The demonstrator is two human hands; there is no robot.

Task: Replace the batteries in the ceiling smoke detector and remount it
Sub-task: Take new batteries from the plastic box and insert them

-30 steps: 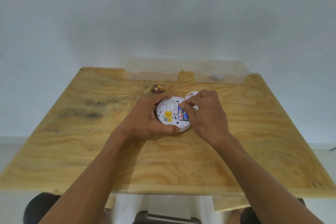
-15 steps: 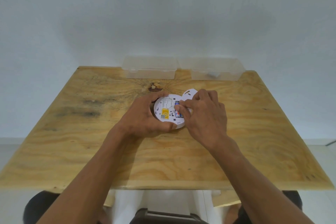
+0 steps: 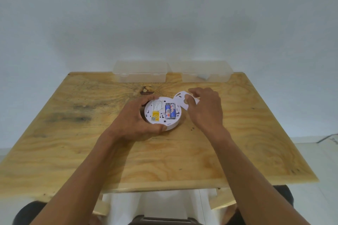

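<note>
The round white smoke detector (image 3: 157, 110) lies back side up on the wooden table (image 3: 237, 133), showing a yellow label and two blue batteries (image 3: 170, 111) side by side in its compartment. My left hand (image 3: 135, 120) wraps around the detector's left and near rim. Just right of the detector, my right hand (image 3: 204, 109) grips the white mounting plate (image 3: 181, 97), a flat disc with cut-outs, thumb on top and fingers curled over its far edge.
Two clear plastic lidded boxes (image 3: 140, 72) (image 3: 204, 72) stand along the table's far edge against a white wall. A dark knot (image 3: 146, 90) marks the wood behind the detector. Dark stains spread over the left part of the table.
My right hand has left the battery compartment and shifted right onto the mounting plate, uncovering both batteries. My left hand still holds the detector.
</note>
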